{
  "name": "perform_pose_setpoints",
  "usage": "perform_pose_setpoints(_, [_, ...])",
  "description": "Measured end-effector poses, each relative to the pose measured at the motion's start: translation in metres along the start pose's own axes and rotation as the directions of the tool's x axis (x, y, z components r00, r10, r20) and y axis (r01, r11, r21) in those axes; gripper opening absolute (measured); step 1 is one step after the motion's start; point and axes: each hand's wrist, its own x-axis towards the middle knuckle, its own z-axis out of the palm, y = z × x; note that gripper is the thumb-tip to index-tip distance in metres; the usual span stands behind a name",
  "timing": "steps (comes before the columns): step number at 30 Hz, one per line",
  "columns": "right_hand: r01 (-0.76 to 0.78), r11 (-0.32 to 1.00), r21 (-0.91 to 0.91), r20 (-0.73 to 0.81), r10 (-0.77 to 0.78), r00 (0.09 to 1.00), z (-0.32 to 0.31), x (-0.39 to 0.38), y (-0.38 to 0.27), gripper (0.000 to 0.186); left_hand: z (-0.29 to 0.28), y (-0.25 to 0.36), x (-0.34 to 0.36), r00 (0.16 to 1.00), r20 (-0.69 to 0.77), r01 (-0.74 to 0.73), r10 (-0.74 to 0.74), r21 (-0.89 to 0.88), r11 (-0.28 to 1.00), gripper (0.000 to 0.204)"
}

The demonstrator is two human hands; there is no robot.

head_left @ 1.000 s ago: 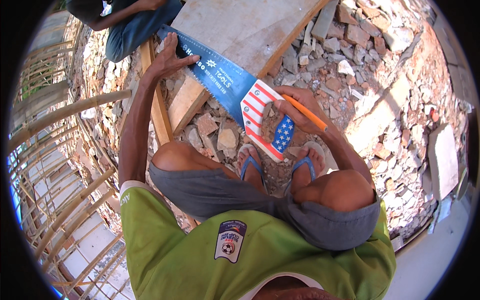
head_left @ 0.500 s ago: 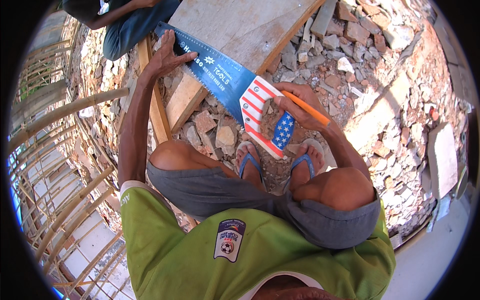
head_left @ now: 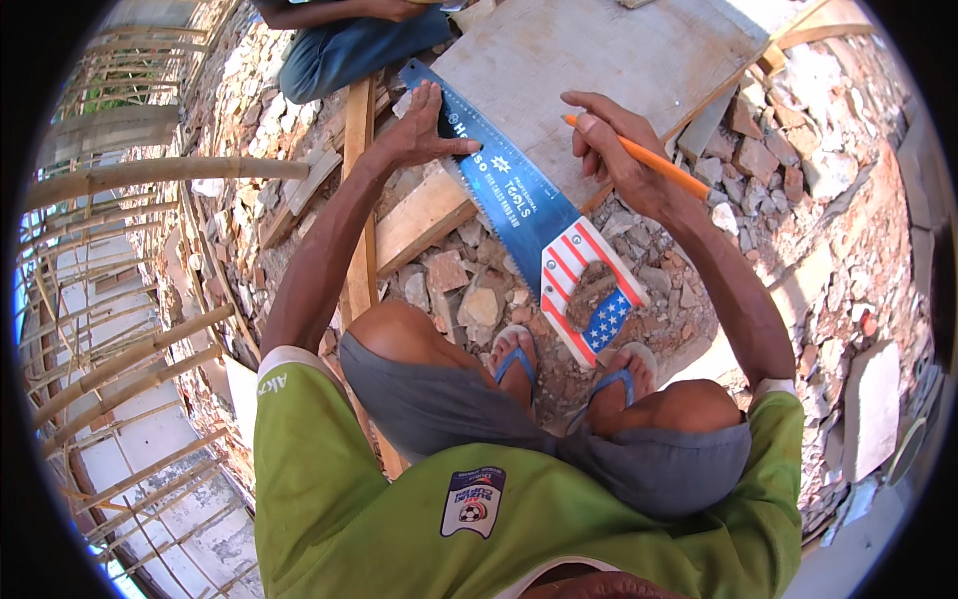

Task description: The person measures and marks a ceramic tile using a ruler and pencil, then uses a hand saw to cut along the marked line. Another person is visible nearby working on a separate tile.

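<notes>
My left hand (head_left: 412, 135) lies on the blue blade of a hand saw (head_left: 521, 230), fingers and thumb spread. The blade rests across a pale board (head_left: 589, 55) and a wooden plank (head_left: 419, 230); its red-and-white striped grip, with blue starred patch, points toward my feet. My right hand (head_left: 627, 155) is raised over the board, to the right of the blade, closed on an orange pencil (head_left: 679, 175) with its tip toward the saw.
A co-worker (head_left: 329, 50) in jeans sits at the board's upper left. Broken brick and concrete rubble (head_left: 758, 150) surrounds the board and my sandalled feet. Bamboo poles (head_left: 130, 180) form a lattice at left; a loose slab (head_left: 866, 404) lies at right.
My right hand has let go of the saw's grip and moved up over the board with the pencil. The view has shifted, with saw and left hand appearing farther right.
</notes>
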Motion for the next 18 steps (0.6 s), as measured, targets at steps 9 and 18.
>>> perform_pose_setpoints(9, [-0.051,0.984,0.172,0.079,0.038,0.996,0.088,0.201,0.057,0.017,0.000,0.006,-0.002,1.000,-0.015,0.017,-0.018,-0.018,1.000,0.145])
perform_pose_setpoints(18, [0.017,0.991,0.133,0.117,-0.033,0.993,0.117,0.250,0.088,0.018,0.001,0.008,-0.004,0.998,-0.063,-0.009,0.005,-0.066,0.998,0.147])
